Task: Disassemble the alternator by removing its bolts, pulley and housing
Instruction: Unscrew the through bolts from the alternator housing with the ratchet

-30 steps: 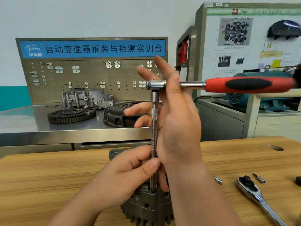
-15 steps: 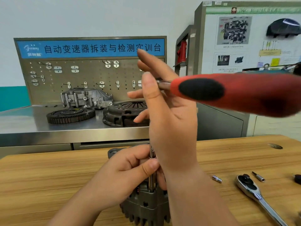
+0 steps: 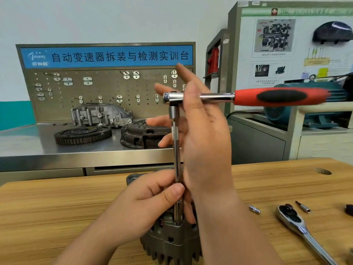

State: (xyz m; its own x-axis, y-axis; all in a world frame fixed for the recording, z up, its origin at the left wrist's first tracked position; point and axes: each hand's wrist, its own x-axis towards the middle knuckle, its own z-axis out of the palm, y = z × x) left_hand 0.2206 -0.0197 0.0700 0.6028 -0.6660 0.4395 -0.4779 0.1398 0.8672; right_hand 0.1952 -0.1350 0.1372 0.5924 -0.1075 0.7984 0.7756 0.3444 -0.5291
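Wooden tabletop (image 3: pixel 47 207) bears the unopened alternator (image 3: pixel 168 243); I judge unbolting unfinished. My left grip (image 3: pixel 145 199) pinches the extension bar (image 3: pixel 176 153); right grip (image 3: pixel 206 131), flat, touches the wrench (image 3: pixel 277 96).

The alternator (image 3: pixel 172 240) sits on the counter (image 3: pixel 57 207) at 6 o'clock; a ratchet (image 3: pixel 298 224) lies at 4 o'clock, with possibly a small socket (image 3: pixel 254 209) between them.

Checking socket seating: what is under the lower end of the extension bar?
The socket at its tip sits on the alternator housing, just below where the left hand pinches the extension bar. What it fits over cannot be seen: the socket covers it.
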